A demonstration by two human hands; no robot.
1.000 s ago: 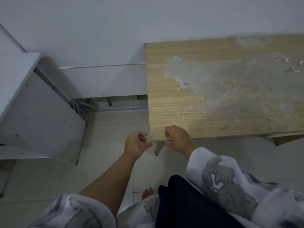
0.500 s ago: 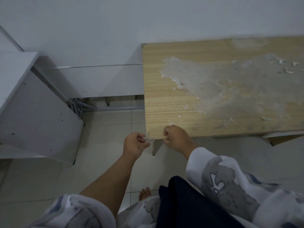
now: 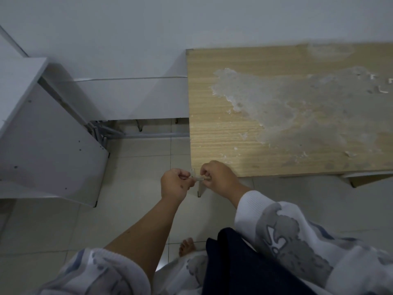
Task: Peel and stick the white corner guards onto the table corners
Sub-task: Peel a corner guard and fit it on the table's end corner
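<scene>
A small white corner guard (image 3: 196, 176) sits at the near left corner of the wooden table (image 3: 223, 135). My left hand (image 3: 175, 184) pinches its left end from the floor side. My right hand (image 3: 219, 177) pinches its right end along the table's front edge, fingers curled. Both hands hide most of the guard and the corner itself. Further small white corner guards (image 3: 380, 91) lie on the tabletop at the far right.
A large patch of worn, peeled finish (image 3: 297, 111) covers the tabletop. A white cabinet (image 3: 42, 145) stands to the left on the tiled floor (image 3: 138, 177). The white wall (image 3: 148, 39) runs behind. My bare foot (image 3: 187, 245) shows below.
The view shifted slightly; both hands stay at the table's near left corner, still pinching the guard, with the guard now a little more visible between them.
</scene>
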